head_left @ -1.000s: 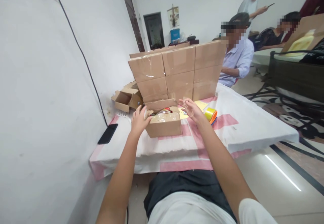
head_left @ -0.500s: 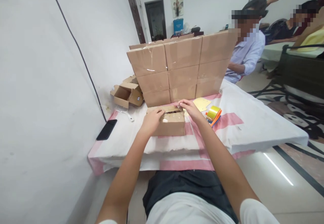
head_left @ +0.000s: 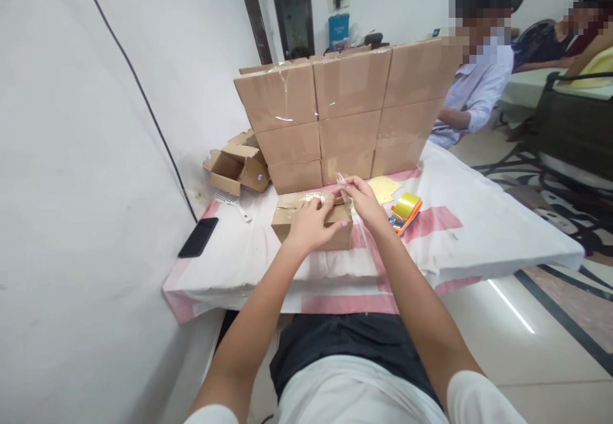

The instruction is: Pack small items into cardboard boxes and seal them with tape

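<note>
A small cardboard box [head_left: 330,237] sits on the cloth-covered table in front of me, with shiny clear tape across its top. My left hand [head_left: 312,223] lies on the top of this box, fingers spread over the tape. Just above the box's right end, my right hand [head_left: 363,200] pinches a loose end of clear packing tape [head_left: 341,182]. A tape dispenser with a yellow roll [head_left: 407,207] and orange frame rests to the right of my right hand, apart from it.
A wall of stacked cardboard boxes [head_left: 352,98] stands behind. On the left are an open box [head_left: 234,168], a white slotted spatula [head_left: 232,202] and a black phone [head_left: 198,237]. Yellow paper [head_left: 384,189] lies at the stack's foot. A person [head_left: 479,85] sits behind the stack's right end.
My left hand has moved right, from the box's left edge onto the middle of its top, and flattened. My right hand has lifted the tape end slightly; it stands up from the box.
</note>
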A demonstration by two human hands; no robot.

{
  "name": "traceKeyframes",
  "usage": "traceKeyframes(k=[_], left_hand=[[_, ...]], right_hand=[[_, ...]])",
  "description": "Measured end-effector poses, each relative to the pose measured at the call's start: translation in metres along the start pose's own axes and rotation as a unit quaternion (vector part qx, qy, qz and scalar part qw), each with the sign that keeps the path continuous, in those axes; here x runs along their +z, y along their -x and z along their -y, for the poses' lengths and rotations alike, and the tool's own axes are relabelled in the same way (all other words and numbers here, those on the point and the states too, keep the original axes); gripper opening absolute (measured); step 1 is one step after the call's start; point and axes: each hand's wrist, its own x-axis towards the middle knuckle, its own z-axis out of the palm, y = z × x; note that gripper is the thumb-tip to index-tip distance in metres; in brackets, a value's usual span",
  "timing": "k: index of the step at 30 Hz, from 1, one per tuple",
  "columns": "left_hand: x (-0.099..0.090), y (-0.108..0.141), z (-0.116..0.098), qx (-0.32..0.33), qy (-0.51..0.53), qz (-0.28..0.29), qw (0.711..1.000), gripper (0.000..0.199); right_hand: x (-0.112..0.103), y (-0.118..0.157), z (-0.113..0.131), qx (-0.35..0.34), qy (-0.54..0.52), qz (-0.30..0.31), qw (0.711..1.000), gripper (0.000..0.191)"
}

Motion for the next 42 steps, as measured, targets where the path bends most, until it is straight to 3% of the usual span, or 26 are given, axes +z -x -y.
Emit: traceKeyframes(k=[6, 9, 14, 16, 19, 22, 29, 31, 34, 36, 39, 42], left_hand=[[0.006, 0.001, -0.014, 0.016, -0.021, -0.021, 0.999, 0.060], [0.007, 0.007, -0.010, 0.028, 0.002, -0.027, 0.999, 0.059], [-0.004, 0.011, 0.003, 0.008, 0.111, 0.021, 0.994, 0.062], [-0.007, 0.010, 0.006, -0.013, 0.192, 0.010, 0.981, 0.050], [-0.006, 0.007, 0.007, -0.036, 0.349, -0.033, 0.936, 0.038], [-0.004, 0.006, 0.006, -0.073, 0.419, -0.090, 0.900, 0.034], [-0.013, 0.019, 0.017, -0.150, 0.351, -0.230, 0.895, 0.023], [-0.016, 0.022, 0.024, -0.133, 0.287, -0.218, 0.923, 0.014], [-0.017, 0.027, 0.033, -0.087, 0.152, -0.135, 0.975, 0.016], [-0.017, 0.030, 0.037, -0.071, 0.120, -0.100, 0.985, 0.019], [-0.019, 0.034, 0.036, -0.080, 0.191, -0.131, 0.969, 0.025], [-0.021, 0.036, 0.029, -0.124, 0.351, -0.165, 0.913, 0.037]], right_hand=[[0.008, 0.003, 0.000, -0.067, 0.033, -0.042, 0.996, 0.024], [0.012, 0.007, 0.003, -0.074, 0.050, -0.043, 0.995, 0.028], [0.019, 0.011, 0.008, -0.077, 0.070, -0.034, 0.994, 0.032], [0.021, 0.011, 0.009, -0.076, 0.063, -0.020, 0.995, 0.037], [0.026, 0.011, 0.010, -0.072, 0.049, 0.003, 0.996, 0.053], [0.031, 0.012, 0.014, -0.066, 0.040, 0.004, 0.997, 0.050], [0.036, 0.011, 0.023, -0.105, 0.097, -0.019, 0.990, 0.027], [0.037, 0.010, 0.027, -0.115, 0.114, -0.014, 0.987, 0.025], [0.039, 0.008, 0.038, -0.142, 0.138, 0.006, 0.980, 0.024], [0.040, 0.007, 0.045, -0.165, 0.165, 0.023, 0.972, 0.021], [0.042, 0.007, 0.053, -0.145, 0.160, 0.056, 0.975, 0.021], [0.045, 0.011, 0.055, -0.098, 0.121, 0.094, 0.983, 0.025]])
